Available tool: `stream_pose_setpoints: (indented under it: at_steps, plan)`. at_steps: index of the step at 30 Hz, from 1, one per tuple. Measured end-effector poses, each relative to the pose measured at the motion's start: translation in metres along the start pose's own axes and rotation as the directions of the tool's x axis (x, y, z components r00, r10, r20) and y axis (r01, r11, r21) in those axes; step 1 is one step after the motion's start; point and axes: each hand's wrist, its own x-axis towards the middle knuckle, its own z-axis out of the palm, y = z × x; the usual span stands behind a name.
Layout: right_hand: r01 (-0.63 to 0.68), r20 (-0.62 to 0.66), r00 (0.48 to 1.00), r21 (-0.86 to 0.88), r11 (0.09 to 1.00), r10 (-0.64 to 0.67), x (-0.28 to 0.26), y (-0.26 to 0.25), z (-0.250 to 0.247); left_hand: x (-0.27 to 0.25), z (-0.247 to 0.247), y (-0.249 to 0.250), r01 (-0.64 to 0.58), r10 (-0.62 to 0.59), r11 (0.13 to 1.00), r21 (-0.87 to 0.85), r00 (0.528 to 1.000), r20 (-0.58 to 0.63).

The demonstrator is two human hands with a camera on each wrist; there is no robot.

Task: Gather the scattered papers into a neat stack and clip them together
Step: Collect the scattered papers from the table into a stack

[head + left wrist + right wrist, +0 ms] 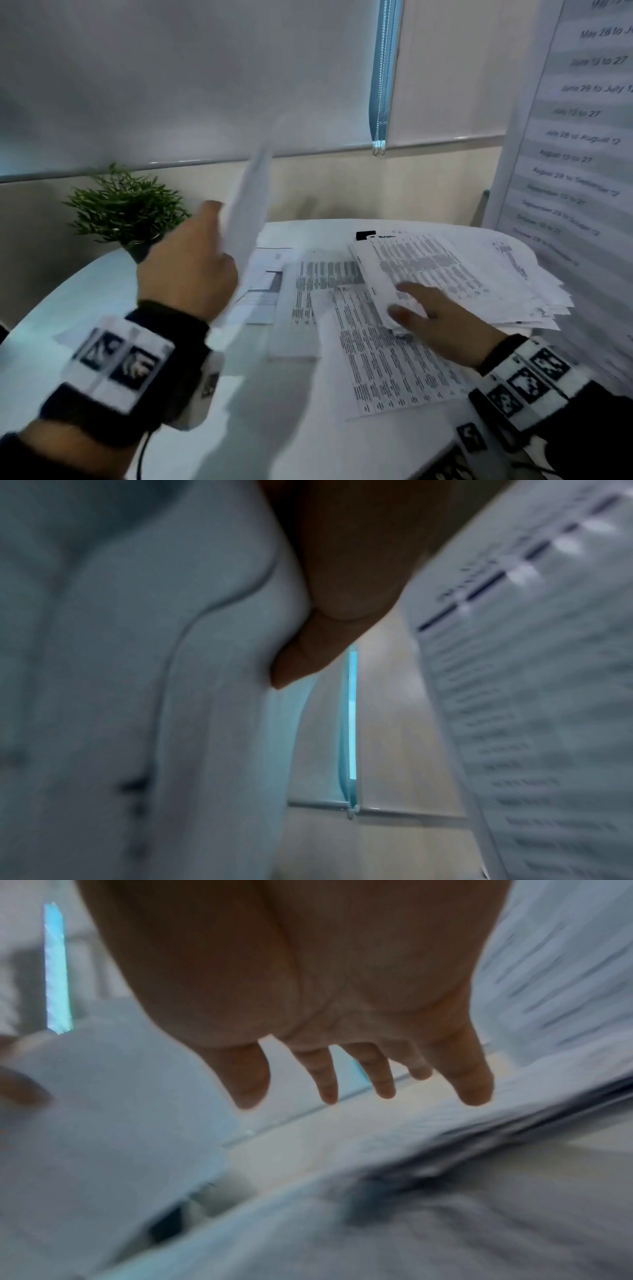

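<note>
Head view: left hand (186, 262) raised above the table (68, 342), fingers and thumb curled round a blurred white sheet (248, 212) held nearly edge-on and tilted up to the right. Left wrist view confirms it: the thumb (308, 653) presses against the pale paper (137, 696), which fills the left side of that picture. How many sheets sit in this grip cannot be told; the blur is too heavy.

Right hand (438, 325) lies low over the papers at the right of the table, fingers spread and fairly straight. Head view shows the fingertips on a small folded white slip (383, 291) at the near edge of the pile (479, 274). Right wrist view shows the fingers (472, 1080) extended and apart, not curled round anything, with the layered edges of the stacked paper (514, 1115) just below them.

The pile is uneven, its sheets fanned out at the right edge. In front of it, printed pages (387, 359) lie loose and overlapping across the middle of the table, and a few more sheets (263, 284) lie below the raised left hand. A small black object (364, 235) sits at the far side of the table behind the pile; it is too small to identify.

A potted green plant (126, 205) stands at the far left of the table. A printed list of date ranges (575, 137) hangs at the right.
</note>
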Motion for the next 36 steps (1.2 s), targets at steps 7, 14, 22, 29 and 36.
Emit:
stream_pose_setpoints:
  at_steps: [7,14,22,29,36]
  plan:
    - [-0.114,0.224,0.971,0.738,0.665,-0.082,0.001,-0.059,0.052,-0.088,0.046,0.057,-0.361,0.305,0.933,0.009,0.803,0.512]
    - [-0.152,0.080,0.988,0.605,0.782,0.130,0.018,-0.002,0.054,-0.086,0.053,0.023,-0.160,0.316,0.947,-0.278,0.607,0.729]
    - [0.181,-0.117,0.982,0.817,0.548,-0.150,0.014,-0.013,0.033,-0.040,0.075,-0.060,0.484,-0.091,0.621,-0.616,0.826,0.556]
    - [0.372,-0.243,0.918,0.802,0.468,-0.312,0.019,-0.056,0.012,-0.027,0.046,-0.047,0.309,-0.145,0.246,-0.919,0.949,0.281]
    - [0.389,-0.301,0.921,0.751,0.533,-0.248,0.020,-0.081,0.018,-0.020,0.046,-0.053,0.211,-0.073,0.313,-0.926,0.977,0.198]
